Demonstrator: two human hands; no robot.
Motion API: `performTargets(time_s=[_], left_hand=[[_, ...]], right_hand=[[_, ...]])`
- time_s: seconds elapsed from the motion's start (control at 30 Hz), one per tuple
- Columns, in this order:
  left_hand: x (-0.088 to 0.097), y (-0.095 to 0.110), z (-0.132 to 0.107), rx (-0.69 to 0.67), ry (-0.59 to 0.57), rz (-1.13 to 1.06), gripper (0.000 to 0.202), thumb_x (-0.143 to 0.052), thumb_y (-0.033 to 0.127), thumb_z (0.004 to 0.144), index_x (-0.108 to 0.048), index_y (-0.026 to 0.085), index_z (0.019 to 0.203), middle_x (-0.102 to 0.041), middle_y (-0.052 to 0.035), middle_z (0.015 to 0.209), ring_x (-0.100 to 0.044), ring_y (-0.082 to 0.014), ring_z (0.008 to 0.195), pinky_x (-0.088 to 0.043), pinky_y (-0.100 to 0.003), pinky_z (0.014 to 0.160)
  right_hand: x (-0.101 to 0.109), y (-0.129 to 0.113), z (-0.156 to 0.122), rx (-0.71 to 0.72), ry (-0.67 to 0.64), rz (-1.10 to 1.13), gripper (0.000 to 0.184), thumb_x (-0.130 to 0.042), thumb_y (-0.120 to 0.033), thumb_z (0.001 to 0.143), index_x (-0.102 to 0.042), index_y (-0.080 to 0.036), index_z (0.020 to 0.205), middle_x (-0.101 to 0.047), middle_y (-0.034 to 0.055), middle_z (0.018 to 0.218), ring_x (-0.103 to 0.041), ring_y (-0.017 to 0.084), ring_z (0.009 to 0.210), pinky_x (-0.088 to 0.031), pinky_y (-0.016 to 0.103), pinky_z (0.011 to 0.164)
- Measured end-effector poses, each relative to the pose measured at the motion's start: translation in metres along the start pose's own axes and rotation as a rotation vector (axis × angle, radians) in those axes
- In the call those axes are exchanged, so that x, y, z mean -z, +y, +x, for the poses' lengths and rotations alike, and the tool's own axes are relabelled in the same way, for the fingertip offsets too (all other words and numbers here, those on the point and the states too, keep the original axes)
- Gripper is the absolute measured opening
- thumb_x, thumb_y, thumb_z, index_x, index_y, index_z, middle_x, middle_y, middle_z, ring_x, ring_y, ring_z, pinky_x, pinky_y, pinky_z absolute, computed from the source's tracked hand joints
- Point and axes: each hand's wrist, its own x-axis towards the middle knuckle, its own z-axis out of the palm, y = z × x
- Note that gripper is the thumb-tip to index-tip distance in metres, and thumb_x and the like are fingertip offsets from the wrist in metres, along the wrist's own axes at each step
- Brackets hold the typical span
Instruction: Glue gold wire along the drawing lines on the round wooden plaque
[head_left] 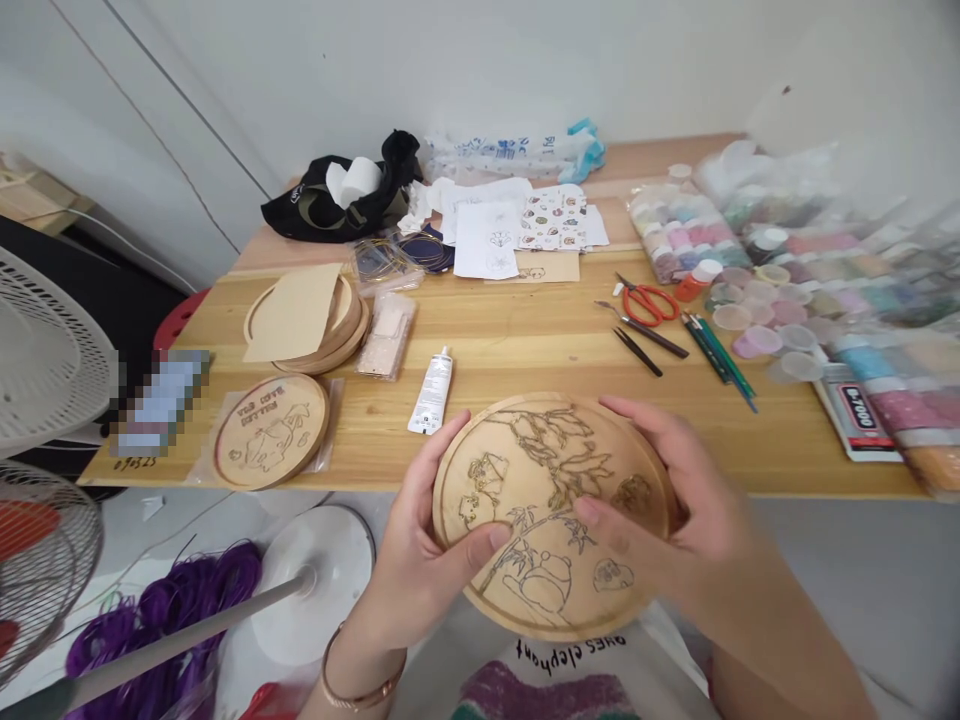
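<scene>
Two hands, left hand (424, 535) and right hand (660, 500), spread around one round wood-burned plaque (544, 570), above the front edge of the surface (525, 350); seems stiff, light, best held by the rim.

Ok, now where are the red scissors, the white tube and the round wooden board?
red scissors (649, 303): head view, on the handles.
white tube (433, 392): head view, on its middle.
round wooden board (551, 480): head view, on its drawn face.
</scene>
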Motion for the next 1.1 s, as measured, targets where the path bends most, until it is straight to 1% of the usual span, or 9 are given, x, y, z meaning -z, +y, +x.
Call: performTargets(time_s=[0.1,0.2,0.3,0.43,0.57,0.63,0.7,0.83,1.1], left_hand=[[-0.001,0.005,0.001,0.011,0.004,-0.001,0.075,-0.077,0.025,0.075,-0.041,0.035,0.140,-0.050,-0.0048,0.143,-0.054,-0.0284,0.125,-0.055,-0.036,0.096],[-0.002,0.010,0.006,-0.001,-0.011,-0.016,0.075,-0.076,0.027,0.076,-0.040,0.037,0.140,-0.050,-0.0044,0.143,-0.054,-0.0294,0.125,-0.055,-0.038,0.096],[-0.005,0.018,0.013,-0.010,-0.006,-0.023,0.074,-0.076,0.027,0.075,-0.041,0.036,0.139,-0.052,-0.0045,0.141,-0.057,-0.0290,0.121,-0.056,-0.038,0.093],[-0.014,0.035,0.023,-0.012,0.043,-0.040,0.068,-0.076,0.026,0.076,-0.045,0.036,0.136,-0.056,-0.0030,0.136,-0.061,-0.0254,0.114,-0.057,-0.032,0.090],[-0.019,0.044,0.032,0.032,0.079,-0.034,0.057,-0.070,0.029,0.081,-0.048,0.037,0.134,-0.054,-0.0007,0.138,-0.056,-0.0256,0.120,-0.053,-0.035,0.097],[-0.020,0.044,0.035,0.044,0.086,-0.009,0.057,-0.069,0.031,0.082,-0.048,0.036,0.134,-0.054,-0.0011,0.138,-0.055,-0.0272,0.122,-0.051,-0.038,0.100],[-0.019,0.042,0.037,0.056,0.088,0.007,0.057,-0.068,0.031,0.083,-0.046,0.036,0.136,-0.054,-0.0019,0.138,-0.056,-0.0275,0.120,-0.052,-0.039,0.099],[-0.016,0.034,0.039,0.033,0.044,0.023,0.058,-0.067,0.029,0.084,-0.045,0.037,0.137,-0.054,-0.0014,0.139,-0.057,-0.0255,0.119,-0.053,-0.035,0.097],[-0.011,0.025,0.040,-0.035,-0.005,0.095,0.060,-0.066,0.028,0.085,-0.041,0.035,0.140,-0.054,-0.0047,0.138,-0.056,-0.0275,0.121,-0.053,-0.039,0.099]], right_hand=[[0.001,-0.005,0.002,0.059,0.020,-0.062,0.058,-0.070,-0.044,0.075,-0.050,-0.033,0.128,-0.065,0.0049,0.121,-0.067,0.026,0.099,-0.059,0.037,0.076],[0.005,-0.012,0.007,0.068,0.020,-0.057,0.057,-0.071,-0.043,0.075,-0.050,-0.032,0.127,-0.069,0.0050,0.113,-0.069,0.024,0.090,-0.060,0.036,0.071],[0.009,-0.019,0.015,0.061,0.002,-0.001,0.057,-0.071,-0.040,0.075,-0.050,-0.031,0.127,-0.068,0.0061,0.114,-0.069,0.025,0.093,-0.060,0.036,0.072],[0.012,-0.028,0.025,0.022,0.002,0.102,0.056,-0.070,-0.039,0.076,-0.052,-0.030,0.127,-0.066,0.0070,0.120,-0.068,0.026,0.096,-0.060,0.036,0.073],[0.015,-0.030,0.036,0.012,0.022,0.092,0.054,-0.070,-0.040,0.075,-0.054,-0.030,0.125,-0.066,0.0057,0.120,-0.067,0.026,0.098,-0.059,0.038,0.079],[0.016,-0.028,0.040,0.008,0.023,0.089,0.054,-0.071,-0.040,0.075,-0.053,-0.029,0.125,-0.066,0.0066,0.120,-0.067,0.026,0.098,-0.059,0.039,0.080],[0.018,-0.024,0.042,-0.008,0.000,0.092,0.056,-0.071,-0.039,0.075,-0.052,-0.029,0.127,-0.066,0.0074,0.119,-0.067,0.026,0.098,-0.059,0.039,0.079],[0.019,-0.017,0.045,0.003,-0.038,0.091,0.057,-0.071,-0.039,0.076,-0.051,-0.028,0.128,-0.067,0.0079,0.118,-0.068,0.025,0.096,-0.060,0.037,0.078],[0.017,-0.018,0.043,0.004,0.002,0.032,0.054,-0.070,-0.041,0.076,-0.051,-0.028,0.125,-0.067,0.0073,0.116,-0.068,0.025,0.095,-0.060,0.040,0.080]])
